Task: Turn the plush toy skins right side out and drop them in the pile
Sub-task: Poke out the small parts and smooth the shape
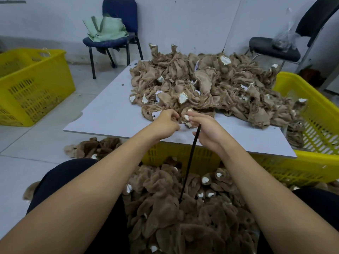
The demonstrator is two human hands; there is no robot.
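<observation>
On white board [113,114], both hands (fingers curled) pinch one skin [185,119] between them.

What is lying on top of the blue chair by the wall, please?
A pale green bag sits on the blue chair, leaning on its backrest. Its contents are not visible.

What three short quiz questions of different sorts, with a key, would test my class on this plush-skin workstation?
1. True or false: the heap of inside-out skins lies on the white tabletop.
2. Multiple choice: the black rod runs beside which hand? A) left hand B) right hand C) neither.
3. Fill in: the green bag sits on the ___ chair.

Key: 1 true; 2 B; 3 blue. Both hands pinch one small skin at the heap's near edge; the furry finished pile lies below, between the knees.
</observation>
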